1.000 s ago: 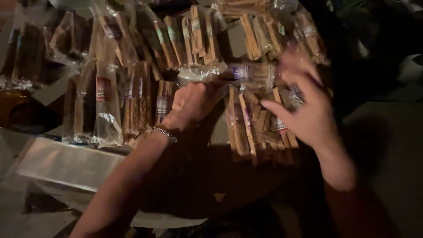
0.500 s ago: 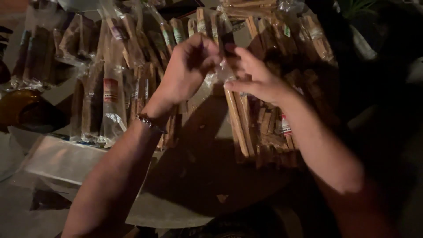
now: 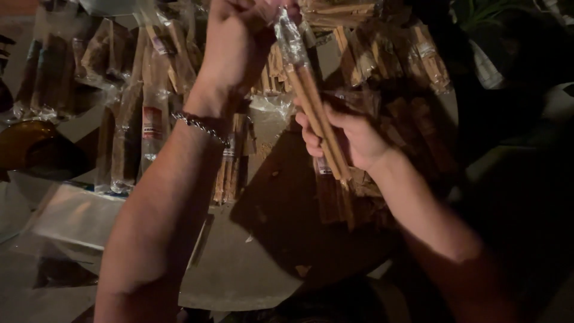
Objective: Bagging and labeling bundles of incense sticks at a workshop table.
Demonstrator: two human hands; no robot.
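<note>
Head view: both hands' fingers grip a clear sleeve (image 3: pixel 294 48) holding tan sticks (image 3: pixel 320 119), left hand (image 3: pixel 236 45) topmost, right hand (image 3: pixel 350 140) lower.

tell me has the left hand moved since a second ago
Yes. The left hand has risen from the packets on the table and now pinches the top of the stick packet.

Top of the left hand (image 3: pixel 239 42) cut off by the upper edge, fingertips out of sight. Upper end of the clear packet of sticks (image 3: pixel 314 101) lost there too. Right hand (image 3: pixel 353 140) partly hidden behind that packet. Far right of the surface (image 3: pixel 251 269) sunk in shadow, packets there too dark to tell. Labels blurred.
</note>
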